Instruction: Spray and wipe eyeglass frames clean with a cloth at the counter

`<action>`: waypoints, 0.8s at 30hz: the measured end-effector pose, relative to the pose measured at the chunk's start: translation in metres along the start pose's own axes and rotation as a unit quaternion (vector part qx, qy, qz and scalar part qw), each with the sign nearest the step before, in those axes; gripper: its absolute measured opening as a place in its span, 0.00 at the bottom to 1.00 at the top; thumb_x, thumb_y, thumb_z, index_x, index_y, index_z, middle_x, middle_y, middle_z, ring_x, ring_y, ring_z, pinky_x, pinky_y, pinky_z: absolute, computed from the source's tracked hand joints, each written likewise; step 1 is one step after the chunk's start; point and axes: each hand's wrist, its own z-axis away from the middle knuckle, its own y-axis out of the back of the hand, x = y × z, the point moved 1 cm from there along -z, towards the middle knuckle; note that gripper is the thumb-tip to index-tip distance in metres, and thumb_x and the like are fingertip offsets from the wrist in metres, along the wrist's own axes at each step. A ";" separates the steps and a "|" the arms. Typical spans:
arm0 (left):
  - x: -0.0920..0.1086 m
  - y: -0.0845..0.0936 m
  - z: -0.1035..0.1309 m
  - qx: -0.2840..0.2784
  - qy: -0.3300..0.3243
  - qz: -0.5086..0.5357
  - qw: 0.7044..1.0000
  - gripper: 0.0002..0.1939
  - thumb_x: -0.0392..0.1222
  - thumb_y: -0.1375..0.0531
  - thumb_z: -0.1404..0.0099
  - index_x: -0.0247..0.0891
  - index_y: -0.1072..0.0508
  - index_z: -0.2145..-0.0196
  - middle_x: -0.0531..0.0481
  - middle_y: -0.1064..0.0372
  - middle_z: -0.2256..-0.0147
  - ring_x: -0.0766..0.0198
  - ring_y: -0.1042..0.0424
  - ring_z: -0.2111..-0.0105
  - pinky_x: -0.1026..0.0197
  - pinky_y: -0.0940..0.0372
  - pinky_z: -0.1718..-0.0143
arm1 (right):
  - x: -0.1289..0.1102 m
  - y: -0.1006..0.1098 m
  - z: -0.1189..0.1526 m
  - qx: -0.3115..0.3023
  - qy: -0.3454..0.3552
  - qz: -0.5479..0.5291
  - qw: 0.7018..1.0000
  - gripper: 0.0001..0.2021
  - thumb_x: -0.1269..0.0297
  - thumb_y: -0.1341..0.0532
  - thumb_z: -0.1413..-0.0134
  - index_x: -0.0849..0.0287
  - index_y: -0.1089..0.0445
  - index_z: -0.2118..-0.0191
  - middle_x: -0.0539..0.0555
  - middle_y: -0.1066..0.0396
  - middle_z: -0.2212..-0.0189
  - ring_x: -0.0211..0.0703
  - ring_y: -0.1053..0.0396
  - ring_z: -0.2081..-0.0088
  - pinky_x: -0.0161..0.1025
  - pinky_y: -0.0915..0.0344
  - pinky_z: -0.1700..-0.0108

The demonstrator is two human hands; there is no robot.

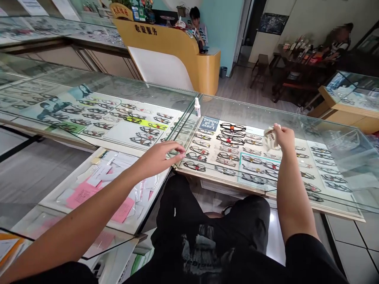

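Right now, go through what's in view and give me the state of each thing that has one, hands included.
Right hand: closed on the cloth
Cloth: crumpled
Left hand: loosely curled, holding nothing visible
Spray bottle: upright on the glass counter
Eyeglasses: laid out in rows inside the glass counter
Blue card: lettering upside down from this side
Pink papers: lying among white papers

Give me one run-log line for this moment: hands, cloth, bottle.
left hand: no item seen, loosely curled | right hand: gripping cloth over case | bottle: upright on case | glasses: rows inside case
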 end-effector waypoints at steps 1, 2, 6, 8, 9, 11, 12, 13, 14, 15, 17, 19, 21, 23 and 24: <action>0.006 -0.002 -0.001 -0.006 -0.012 0.005 1.000 0.21 0.65 0.42 0.27 0.50 0.19 0.51 0.48 0.20 0.45 0.45 0.23 0.45 0.49 0.26 0.51 | -0.006 0.003 0.009 -0.004 -0.002 -0.040 0.999 0.24 0.40 0.37 0.37 0.52 0.36 0.75 0.48 0.40 0.81 0.42 0.44 0.77 0.42 0.45 0.72; 0.015 -0.006 -0.004 -0.012 -0.031 0.011 0.999 0.21 0.64 0.42 0.27 0.50 0.19 0.52 0.47 0.19 0.47 0.46 0.22 0.47 0.49 0.26 0.51 | -0.011 0.006 0.019 -0.009 -0.007 -0.078 0.997 0.25 0.38 0.36 0.40 0.52 0.37 0.75 0.47 0.42 0.82 0.41 0.46 0.78 0.42 0.46 0.73; 0.066 -0.046 -0.032 -0.024 -0.135 0.064 0.988 0.17 0.58 0.41 0.26 0.45 0.19 0.58 0.47 0.18 0.54 0.52 0.20 0.52 0.50 0.27 0.49 | -0.035 0.017 0.066 -0.112 -0.026 -0.196 0.974 0.25 0.33 0.32 0.47 0.51 0.34 0.69 0.48 0.35 0.77 0.42 0.40 0.76 0.41 0.41 0.72; 0.096 -0.079 -0.052 -0.019 -0.183 0.103 0.977 0.16 0.56 0.41 0.26 0.44 0.20 0.57 0.45 0.19 0.53 0.53 0.20 0.53 0.51 0.26 0.49 | -0.045 0.024 0.092 -0.167 -0.032 -0.246 0.954 0.25 0.35 0.28 0.51 0.51 0.32 0.66 0.49 0.30 0.73 0.44 0.35 0.73 0.41 0.37 0.70; 0.111 -0.097 -0.061 -0.005 -0.204 0.123 0.971 0.17 0.56 0.40 0.26 0.43 0.20 0.52 0.44 0.20 0.50 0.53 0.20 0.52 0.51 0.26 0.49 | -0.048 0.027 0.104 -0.184 -0.031 -0.269 0.945 0.25 0.36 0.26 0.53 0.51 0.32 0.66 0.49 0.29 0.72 0.44 0.33 0.72 0.41 0.36 0.70; 0.137 -0.131 -0.077 0.046 -0.260 0.130 0.956 0.26 0.58 0.36 0.29 0.42 0.25 0.40 0.38 0.25 0.41 0.49 0.24 0.43 0.48 0.27 0.44 | -0.053 0.035 0.126 -0.195 -0.030 -0.305 0.932 0.26 0.37 0.24 0.55 0.51 0.32 0.66 0.48 0.29 0.71 0.43 0.33 0.72 0.40 0.35 0.70; 0.149 -0.146 -0.084 0.064 -0.297 0.114 0.946 0.27 0.58 0.35 0.28 0.42 0.26 0.38 0.36 0.28 0.38 0.46 0.27 0.38 0.45 0.30 0.39 | -0.052 0.039 0.135 -0.199 -0.031 -0.314 0.928 0.26 0.37 0.24 0.55 0.51 0.32 0.66 0.47 0.29 0.71 0.43 0.34 0.72 0.39 0.36 0.70; 0.159 -0.160 -0.089 0.070 -0.331 0.095 0.936 0.25 0.56 0.37 0.26 0.43 0.25 0.38 0.36 0.28 0.37 0.45 0.30 0.36 0.43 0.32 0.35 | -0.051 0.043 0.142 -0.200 -0.034 -0.321 0.925 0.26 0.37 0.24 0.55 0.51 0.32 0.66 0.47 0.30 0.72 0.42 0.34 0.72 0.39 0.36 0.70; 0.167 -0.171 -0.093 0.067 -0.358 0.077 0.928 0.21 0.55 0.40 0.24 0.44 0.23 0.40 0.37 0.27 0.37 0.45 0.30 0.35 0.42 0.35 0.34 | -0.048 0.048 0.148 -0.200 -0.038 -0.325 0.924 0.26 0.37 0.24 0.55 0.51 0.32 0.66 0.47 0.30 0.72 0.41 0.35 0.73 0.39 0.36 0.71; 0.174 -0.180 -0.097 0.056 -0.376 0.066 0.922 0.18 0.53 0.44 0.21 0.46 0.21 0.43 0.38 0.25 0.39 0.46 0.29 0.36 0.42 0.35 0.34 | -0.044 0.052 0.152 -0.198 -0.041 -0.330 0.922 0.27 0.37 0.24 0.56 0.51 0.33 0.66 0.46 0.30 0.72 0.41 0.35 0.73 0.39 0.36 0.70; 0.185 -0.190 -0.103 0.029 -0.398 0.072 0.914 0.20 0.52 0.49 0.19 0.48 0.18 0.48 0.41 0.21 0.44 0.49 0.25 0.40 0.43 0.34 0.37 | -0.032 0.061 0.156 -0.185 -0.046 -0.337 0.922 0.28 0.36 0.23 0.58 0.52 0.34 0.67 0.46 0.30 0.72 0.40 0.34 0.72 0.38 0.35 0.69; 0.194 -0.193 -0.106 0.014 -0.413 0.109 0.904 0.20 0.53 0.47 0.19 0.47 0.17 0.50 0.43 0.18 0.46 0.50 0.23 0.43 0.45 0.33 0.39 | -0.020 0.071 0.155 -0.174 -0.053 -0.332 0.926 0.29 0.35 0.23 0.58 0.52 0.33 0.67 0.47 0.30 0.71 0.40 0.34 0.71 0.38 0.36 0.69; 0.204 -0.192 -0.109 0.012 -0.407 0.157 0.900 0.18 0.53 0.45 0.20 0.45 0.17 0.53 0.44 0.17 0.50 0.52 0.22 0.47 0.48 0.32 0.42 | -0.009 0.082 0.153 -0.176 -0.066 -0.305 0.934 0.29 0.33 0.24 0.56 0.52 0.31 0.66 0.47 0.30 0.71 0.40 0.35 0.72 0.38 0.38 0.71; 0.215 -0.188 -0.112 0.016 -0.372 0.200 0.906 0.16 0.52 0.44 0.21 0.43 0.19 0.56 0.45 0.17 0.55 0.54 0.21 0.53 0.51 0.30 0.47 | -0.002 0.094 0.150 -0.180 -0.077 -0.252 0.948 0.29 0.29 0.29 0.50 0.52 0.30 0.63 0.47 0.32 0.72 0.40 0.37 0.73 0.38 0.41 0.72; 0.221 -0.185 -0.115 0.018 -0.353 0.219 0.909 0.15 0.51 0.44 0.21 0.42 0.20 0.58 0.46 0.17 0.58 0.56 0.21 0.57 0.53 0.30 0.50 | 0.000 0.100 0.149 -0.180 -0.076 -0.220 0.956 0.30 0.27 0.32 0.47 0.52 0.29 0.61 0.47 0.32 0.72 0.41 0.38 0.73 0.38 0.42 0.73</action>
